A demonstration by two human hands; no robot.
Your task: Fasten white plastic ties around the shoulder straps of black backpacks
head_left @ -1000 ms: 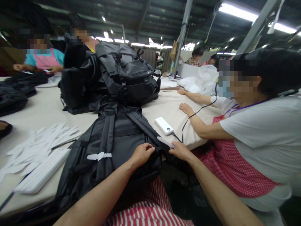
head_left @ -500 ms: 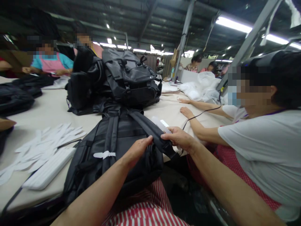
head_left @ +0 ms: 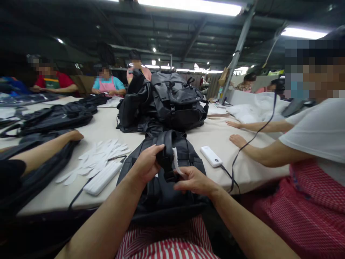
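Note:
A black backpack (head_left: 161, 194) lies at the table's front edge, partly over my striped apron. My left hand (head_left: 148, 163) is closed on its padded shoulder strap (head_left: 167, 144), which is lifted and bent over the bag. Just right of the strap, my right hand (head_left: 191, 180) pinches a white strip with a notched edge (head_left: 176, 162), held upright against the strap. Loose white strips (head_left: 99, 158) are spread left of the bag, beside a white stack or block (head_left: 103, 178).
Black backpacks (head_left: 178, 100) are piled behind. A white power bank (head_left: 211, 156) with a black cable lies on the right. A person (head_left: 318, 126) at the right rests both hands on the table (head_left: 210, 135); another person's arm (head_left: 48, 147) reaches in at the left.
The view has turned left, bringing the power bank into sight. The strap has moved from the bag's right side to above its middle. My left fingers have closed round it; my right hand now holds the strip.

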